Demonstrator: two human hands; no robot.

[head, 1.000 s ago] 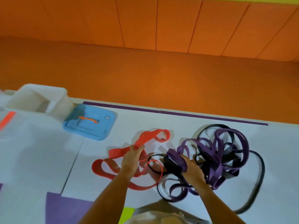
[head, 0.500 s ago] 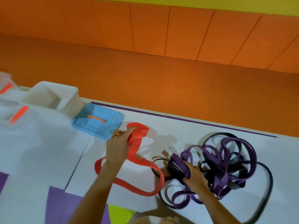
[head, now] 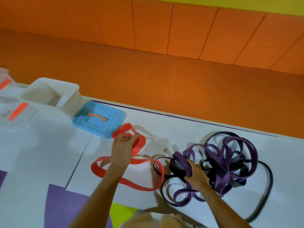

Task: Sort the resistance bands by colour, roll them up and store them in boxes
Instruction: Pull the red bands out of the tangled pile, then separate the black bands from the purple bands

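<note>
On the white tabletop (head: 41, 153), purple and black bands (head: 230, 162) are lying tangled at the right, with the red band (head: 140, 143) trailing beside them. Sorting is under way. The left hand (head: 122, 150) is gripping the red band near the blue box (head: 98, 119), fingers curled round it. The right hand (head: 195, 175) is clamping the tangle. The red band probably needs pulling clear next.

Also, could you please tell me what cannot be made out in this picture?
Head view: the purple and black bands overlap in a tangle, so their number is unclear.
Head view: the right hand covers the part it grips.
Head view: the left hand hides part of the red band it holds.
Head view: the label on the blue lid is too small to read.
</note>
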